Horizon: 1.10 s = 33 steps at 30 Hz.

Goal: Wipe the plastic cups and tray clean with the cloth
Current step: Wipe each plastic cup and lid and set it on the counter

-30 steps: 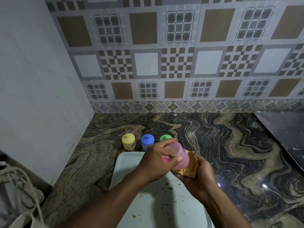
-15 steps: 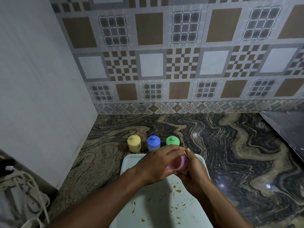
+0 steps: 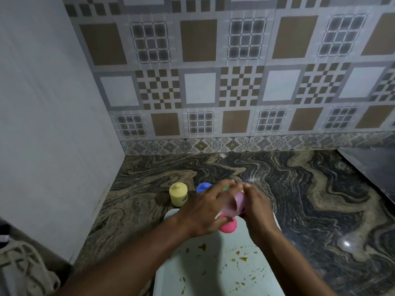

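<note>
My left hand (image 3: 203,210) grips a pale pink plastic cup (image 3: 234,205) held tilted over the far end of the tray, its darker pink end (image 3: 228,227) pointing down towards me. My right hand (image 3: 257,210) is curled against the cup's right side. Only a small tan scrap of the cloth (image 3: 243,191) shows by its fingertips. The pale tray (image 3: 209,272) below carries brown smears and crumbs. Behind the tray stand a yellow cup (image 3: 178,194) and a blue cup (image 3: 203,187). A sliver of a green cup (image 3: 225,188) shows behind my left fingers.
The dark swirled stone counter (image 3: 310,199) runs right and back to a tiled wall. A plain white wall (image 3: 53,124) closes the left side. A dark metal surface (image 3: 376,167) sits at the far right. A rope-handled bag (image 3: 23,270) hangs at the lower left.
The cup has turned in my hands so its dark pink end now faces me. The cloth, plainly visible a second ago in my right hand, is almost entirely hidden behind the cup.
</note>
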Available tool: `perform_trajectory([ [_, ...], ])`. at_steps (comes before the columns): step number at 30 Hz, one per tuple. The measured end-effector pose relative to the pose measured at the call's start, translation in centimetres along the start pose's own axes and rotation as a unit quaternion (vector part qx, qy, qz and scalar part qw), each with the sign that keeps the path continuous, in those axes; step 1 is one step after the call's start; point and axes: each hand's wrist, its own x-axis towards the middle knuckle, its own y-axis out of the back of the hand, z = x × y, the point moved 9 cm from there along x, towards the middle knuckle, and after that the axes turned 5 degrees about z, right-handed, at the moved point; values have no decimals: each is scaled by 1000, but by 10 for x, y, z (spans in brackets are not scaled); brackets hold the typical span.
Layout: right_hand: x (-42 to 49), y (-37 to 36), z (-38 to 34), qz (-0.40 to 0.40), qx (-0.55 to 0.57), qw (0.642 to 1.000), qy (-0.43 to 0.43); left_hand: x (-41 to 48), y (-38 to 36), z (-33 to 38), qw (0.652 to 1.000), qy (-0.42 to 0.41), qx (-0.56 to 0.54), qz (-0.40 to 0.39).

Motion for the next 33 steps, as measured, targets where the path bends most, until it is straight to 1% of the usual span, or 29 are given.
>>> perform_trajectory([
  [1,1,-2,-4,14,-4,1000,24,-1,1,-14,995,83,-59,14],
  [2,1,-3,-9,27,-6,999,46,-1,1,-25,982,152,-112,31],
  [3,1,-3,-11,41,-8,997,63,0,0,-29,971,186,-143,44],
  [4,2,-4,-12,53,-10,996,74,2,1,-28,973,178,-138,51],
  [5,5,-3,-10,57,-13,995,78,5,0,-24,984,141,-101,46],
  [7,11,-5,-4,48,-9,996,71,6,-5,-15,999,1,12,32],
  [8,13,-6,-1,40,-7,997,64,3,-6,-12,996,-59,54,32],
  [9,15,-7,1,38,-9,997,63,2,-8,-15,995,-79,57,31],
  [10,17,-6,1,40,-13,997,67,3,-9,-20,998,-55,34,28],
  [11,17,-6,-1,46,-17,996,76,5,-9,-28,1000,7,-12,25],
  [12,17,-5,-4,55,-20,995,86,6,-11,-38,991,100,-81,21],
  [13,16,-5,-4,65,-22,993,94,5,-15,-48,973,183,-137,25],
  [14,15,-4,-5,70,-23,992,101,4,-17,-52,962,219,-159,32],
  [15,15,-4,-4,69,-25,992,103,5,-18,-49,969,201,-137,39],
  [16,16,-4,-1,61,-29,993,100,7,-17,-42,985,146,-84,42],
  [17,17,-6,0,51,-28,994,94,9,-16,-29,997,60,-18,52],
  [18,18,-7,2,42,-26,995,86,6,-17,-22,997,-23,42,60],
  [19,18,-7,4,38,-25,996,79,2,-17,-18,993,-67,69,68],
  [20,18,-6,4,37,-28,996,78,2,-15,-19,995,-63,53,64],
  [21,19,-5,3,39,-32,995,84,4,-15,-26,998,-19,15,59],
  [23,19,-2,2,46,-33,994,95,5,-17,-41,988,114,-99,44],
  [24,20,-2,2,46,-31,994,96,5,-20,-45,979,152,-129,45],
  [25,21,-1,4,46,-30,994,94,6,-21,-44,978,152,-131,50],
  [26,22,0,6,45,-32,995,89,7,-20,-38,985,123,-108,51],
  [28,23,1,11,40,-31,996,77,8,-16,-18,998,-23,0,60],
  [29,24,1,12,38,-32,996,74,7,-14,-14,996,-64,29,59],
  [30,24,2,12,38,-34,996,74,7,-13,-17,997,-57,24,55],
  [31,25,4,12,39,-37,996,77,10,-13,-25,998,-6,-13,54],
  [33,27,7,10,49,-40,995,80,10,-20,-42,982,143,-118,42],
])
